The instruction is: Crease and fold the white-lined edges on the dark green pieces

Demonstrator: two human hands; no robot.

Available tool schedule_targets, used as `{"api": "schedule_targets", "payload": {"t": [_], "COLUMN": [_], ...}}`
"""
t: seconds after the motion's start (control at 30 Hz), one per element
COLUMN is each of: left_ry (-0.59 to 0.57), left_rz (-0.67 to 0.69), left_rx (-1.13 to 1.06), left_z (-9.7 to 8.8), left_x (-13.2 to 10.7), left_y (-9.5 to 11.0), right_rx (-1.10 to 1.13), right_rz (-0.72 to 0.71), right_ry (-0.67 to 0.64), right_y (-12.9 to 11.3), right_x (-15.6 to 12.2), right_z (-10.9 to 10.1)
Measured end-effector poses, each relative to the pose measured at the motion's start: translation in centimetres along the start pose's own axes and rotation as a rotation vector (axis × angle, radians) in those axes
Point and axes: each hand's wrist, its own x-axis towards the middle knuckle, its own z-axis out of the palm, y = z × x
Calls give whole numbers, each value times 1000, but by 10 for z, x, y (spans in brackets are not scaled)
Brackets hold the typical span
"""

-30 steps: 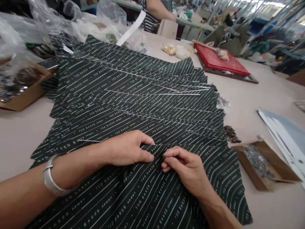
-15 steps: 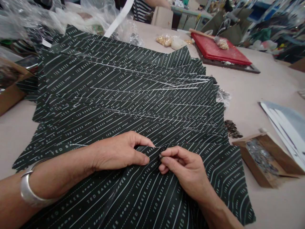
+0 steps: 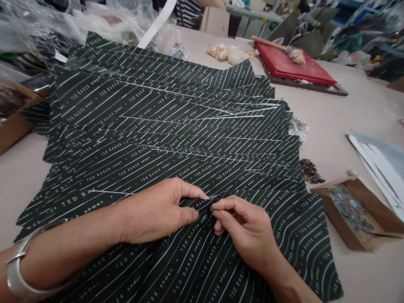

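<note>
A dark green fabric panel [image 3: 189,256], printed with white slanted lines and lettering, spreads in front of me over a stack of like panels [image 3: 132,113]. My left hand [image 3: 160,210], with a silver bracelet on its wrist, has its thumb and forefinger on a raised fold at the panel's top edge. Just right of it, my right hand [image 3: 243,227] pinches at the same edge. Between its thumb and forefinger is something small and dark, too small to name. Its other fingers curl underneath.
To the right stands a cardboard box [image 3: 334,214] of small metal pieces, beside a pile of dark bits [image 3: 311,170] and white strips [image 3: 378,168]. A red slab [image 3: 303,67] lies farther back. Plastic bags [image 3: 116,25] and another box [image 3: 15,130] are at left.
Both hands have shifted slightly down in view while staying at the panel's edge. My left forearm has lowered and the bracelet sits farther left. The surroundings moved slightly with the camera.
</note>
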Motion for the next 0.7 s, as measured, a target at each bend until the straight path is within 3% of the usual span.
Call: {"api": "schedule_targets", "payload": {"t": [0.27, 0.4, 0.6, 0.7], "left_ry": [392, 455, 557, 653], "left_rz": [231, 422, 669, 718], "left_rx": [487, 668, 809, 888], "left_z": [26, 33, 35, 38], "left_x": [-2, -3, -6, -7], "left_y": [-3, -12, -19, -20], "right_rx": [-272, -351, -499, -579], "right_rz": [-396, -378, -480, -514], "right_ry": [20, 123, 18, 15], "right_y": [3, 7, 10, 6], "right_x": [1, 1, 0, -1], "right_z": [-2, -4, -7, -6]}}
